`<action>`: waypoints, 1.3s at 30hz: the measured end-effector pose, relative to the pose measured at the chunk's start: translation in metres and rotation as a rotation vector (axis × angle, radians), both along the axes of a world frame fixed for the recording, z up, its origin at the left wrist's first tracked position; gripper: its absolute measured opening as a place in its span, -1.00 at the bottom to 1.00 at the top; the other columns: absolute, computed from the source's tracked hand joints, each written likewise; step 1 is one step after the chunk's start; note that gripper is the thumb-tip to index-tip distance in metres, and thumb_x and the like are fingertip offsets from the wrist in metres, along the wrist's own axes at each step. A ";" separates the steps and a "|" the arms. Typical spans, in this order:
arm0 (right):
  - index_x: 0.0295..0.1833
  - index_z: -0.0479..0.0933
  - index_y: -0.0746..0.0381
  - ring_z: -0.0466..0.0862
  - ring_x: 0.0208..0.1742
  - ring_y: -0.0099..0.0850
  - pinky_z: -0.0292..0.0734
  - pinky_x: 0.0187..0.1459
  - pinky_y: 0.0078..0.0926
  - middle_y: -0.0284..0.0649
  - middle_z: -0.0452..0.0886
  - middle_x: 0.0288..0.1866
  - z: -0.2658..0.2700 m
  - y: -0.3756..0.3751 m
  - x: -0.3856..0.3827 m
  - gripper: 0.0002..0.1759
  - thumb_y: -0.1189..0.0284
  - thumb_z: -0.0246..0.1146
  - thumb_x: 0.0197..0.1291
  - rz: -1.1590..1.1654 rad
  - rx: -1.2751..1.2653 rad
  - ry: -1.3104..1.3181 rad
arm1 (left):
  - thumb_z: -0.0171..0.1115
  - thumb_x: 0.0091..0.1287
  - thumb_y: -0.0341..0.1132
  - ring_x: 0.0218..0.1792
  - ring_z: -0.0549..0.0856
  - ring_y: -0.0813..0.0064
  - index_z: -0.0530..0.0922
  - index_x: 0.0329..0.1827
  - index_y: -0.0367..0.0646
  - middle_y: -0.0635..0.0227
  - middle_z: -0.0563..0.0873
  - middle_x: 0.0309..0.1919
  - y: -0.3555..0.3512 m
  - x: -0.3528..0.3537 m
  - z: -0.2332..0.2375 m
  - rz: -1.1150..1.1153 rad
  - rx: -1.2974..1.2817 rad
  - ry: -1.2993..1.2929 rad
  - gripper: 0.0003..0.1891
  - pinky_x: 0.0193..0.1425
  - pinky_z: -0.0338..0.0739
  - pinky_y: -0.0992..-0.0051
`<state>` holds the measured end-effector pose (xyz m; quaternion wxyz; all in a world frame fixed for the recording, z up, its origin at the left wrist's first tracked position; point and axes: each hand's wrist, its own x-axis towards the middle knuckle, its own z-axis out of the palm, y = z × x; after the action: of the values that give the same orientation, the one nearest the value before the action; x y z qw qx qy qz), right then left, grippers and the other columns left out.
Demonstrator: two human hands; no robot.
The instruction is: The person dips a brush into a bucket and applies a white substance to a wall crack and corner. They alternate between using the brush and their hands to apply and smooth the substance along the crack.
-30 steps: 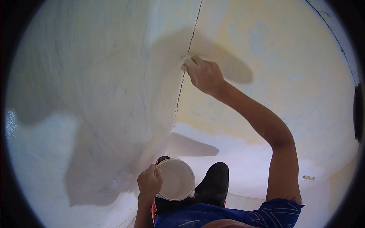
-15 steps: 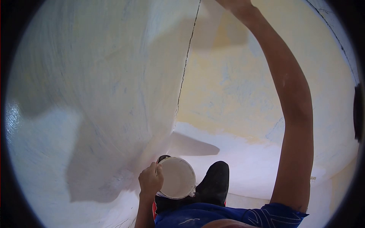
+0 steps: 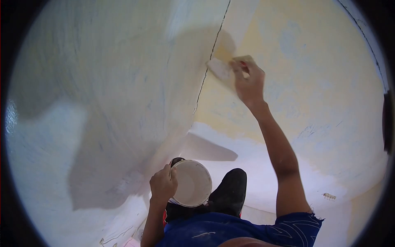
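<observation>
My left hand [image 3: 163,182] grips the rim of a white bucket [image 3: 191,183] with pale contents, held low over my dark-clad legs. Higher up, my right hand [image 3: 248,78] is closed around a tool with a whitish, motion-blurred head [image 3: 219,68]; a bit of red shows between my fingers. The tool's head is against or close to the yellowish wall [image 3: 267,94], beside a dark crack [image 3: 201,84] running down the corner. Contact between tool and wall cannot be made out for certain.
A greyish-white wall [image 3: 119,78] with my shadow on it fills the left side. The lower right wall has a white coated area [image 3: 263,160]. Another dark crack [image 3: 362,33] runs at upper right, near a dark object [image 3: 387,122] at the edge.
My right hand has come down and slightly left from the top edge, bringing the tool into view by the crack. The left hand still holds the bucket, and the view has shifted slightly.
</observation>
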<state>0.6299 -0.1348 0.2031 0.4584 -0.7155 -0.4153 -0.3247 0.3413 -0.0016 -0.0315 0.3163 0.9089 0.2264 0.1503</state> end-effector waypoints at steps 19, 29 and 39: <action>-0.05 0.68 0.41 0.76 -0.20 -0.46 0.67 -0.15 -0.49 -0.17 0.79 -0.16 -0.190 -0.066 -0.137 -0.78 0.42 0.36 0.48 0.404 -0.268 1.008 | 0.13 0.56 -0.09 -0.32 0.70 -0.24 0.55 -0.27 -0.20 -0.09 0.70 -0.44 0.005 0.008 -0.008 -0.009 -0.080 0.031 -0.65 -0.20 0.52 -0.11; -0.11 0.62 0.38 0.78 -0.24 -0.39 0.63 -0.10 -0.37 -0.08 0.74 -0.32 -0.253 -0.037 -0.163 -0.84 0.48 0.37 0.38 0.470 -0.701 0.957 | 0.10 0.59 -0.05 -0.41 0.61 -0.25 0.48 -0.31 -0.25 -0.14 0.58 -0.54 0.000 0.012 -0.007 0.004 -0.065 0.054 -0.58 -0.27 0.42 -0.04; -0.01 0.65 0.27 0.76 -0.08 0.04 0.60 0.00 -0.09 0.04 0.77 -0.15 -0.273 -0.028 -0.166 -0.82 0.51 0.36 0.29 0.547 -0.884 0.887 | 0.10 0.60 -0.08 -0.40 0.64 -0.24 0.48 -0.33 -0.23 -0.09 0.62 -0.51 -0.005 0.016 0.000 0.006 -0.050 0.119 -0.60 -0.24 0.46 -0.09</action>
<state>0.4637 -0.1629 -0.0702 0.3157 -0.7701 -0.4477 0.3268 0.3573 -0.0068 -0.0312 0.3243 0.9074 0.2513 0.0913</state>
